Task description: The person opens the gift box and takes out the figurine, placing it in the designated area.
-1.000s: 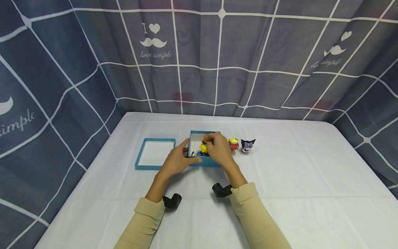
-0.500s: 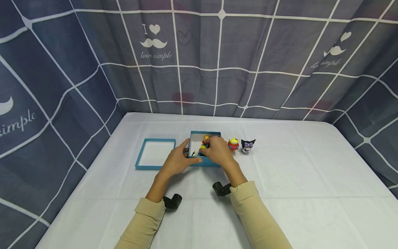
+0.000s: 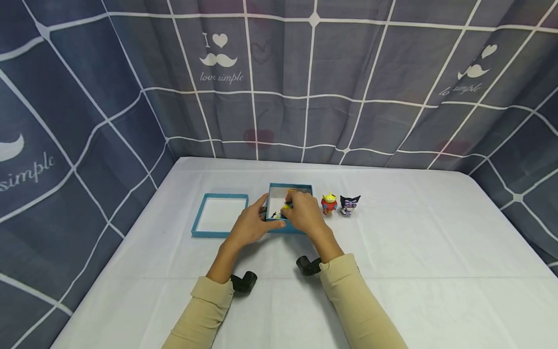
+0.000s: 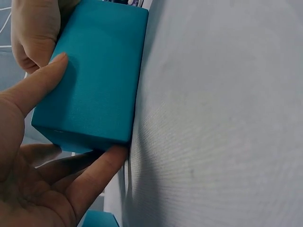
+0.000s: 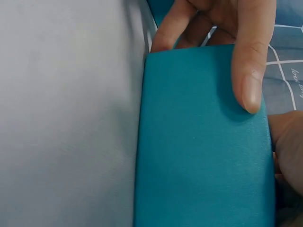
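Note:
A blue open-topped box (image 3: 297, 227) stands mid-table with small toy figures inside. My left hand (image 3: 249, 227) grips its left end; in the left wrist view, the thumb lies on the front wall of the box (image 4: 102, 71) and the other fingers are at the end wall. My right hand (image 3: 307, 213) reaches over the front rim, fingers curled down into the box. Between its thumb and fingers shows a yellow toy figure (image 3: 286, 207), mostly covered by the hand. A small black-and-white piece (image 3: 274, 215) lies in the near left corner.
The blue-rimmed box lid (image 3: 211, 234) lies left of the box, inside up. To the right stand a red toy figure with a yellow-green head (image 3: 329, 203) and a black-eared purple-and-white figure (image 3: 349, 205). A grey checked curtain (image 3: 279, 116) hangs behind the white table.
Inside the box, my right hand has lowered from above the yellow figure, bringing thumb and fingers around it. My left hand has kept its grip on the box.

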Available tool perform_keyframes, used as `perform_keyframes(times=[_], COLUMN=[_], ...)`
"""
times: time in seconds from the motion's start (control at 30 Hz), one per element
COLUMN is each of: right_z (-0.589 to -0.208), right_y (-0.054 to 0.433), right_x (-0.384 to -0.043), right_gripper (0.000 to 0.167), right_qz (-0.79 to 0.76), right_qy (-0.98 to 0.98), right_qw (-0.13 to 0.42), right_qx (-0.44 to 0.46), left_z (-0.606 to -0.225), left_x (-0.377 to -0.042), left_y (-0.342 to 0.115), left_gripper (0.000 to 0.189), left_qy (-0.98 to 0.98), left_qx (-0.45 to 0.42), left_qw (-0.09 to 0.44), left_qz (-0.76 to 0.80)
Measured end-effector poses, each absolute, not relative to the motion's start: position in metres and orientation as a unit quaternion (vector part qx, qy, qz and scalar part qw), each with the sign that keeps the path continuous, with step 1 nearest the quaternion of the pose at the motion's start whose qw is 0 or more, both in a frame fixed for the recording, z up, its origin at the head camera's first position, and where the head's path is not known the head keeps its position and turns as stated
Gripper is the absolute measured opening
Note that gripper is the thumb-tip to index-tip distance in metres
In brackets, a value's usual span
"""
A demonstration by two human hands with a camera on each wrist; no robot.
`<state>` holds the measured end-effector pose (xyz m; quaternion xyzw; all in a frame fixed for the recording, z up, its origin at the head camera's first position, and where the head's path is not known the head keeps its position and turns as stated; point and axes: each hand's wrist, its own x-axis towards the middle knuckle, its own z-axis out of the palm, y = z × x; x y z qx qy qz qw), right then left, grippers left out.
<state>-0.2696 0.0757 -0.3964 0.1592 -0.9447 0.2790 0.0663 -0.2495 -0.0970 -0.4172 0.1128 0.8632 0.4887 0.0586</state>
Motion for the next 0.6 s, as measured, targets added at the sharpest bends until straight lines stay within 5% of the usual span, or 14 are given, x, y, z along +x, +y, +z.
perform_keyframes(times=[0.27,0.6], right_z=[-0.4006,-0.3989], right_y=[0.0782,0.0819], right_x=[-0.2699,-0.2700], right_gripper=[0.018,0.023], right_qz=[0.351,0.413], right_qy=[-0.915,-0.891], right_qw=[0.116,0.113], right_qx=[0.161,0.152], left_z=[-0.4179,-0.4170], left_x=[-0.2496,-0.2498], left_y=[-0.0965,-0.0959], left_gripper=[0.100,0.098], left_qy=[0.866,0.867], left_qx=[0.111,0.114], left_qw=[0.056,0.055], left_qz=[0.484,0.482])
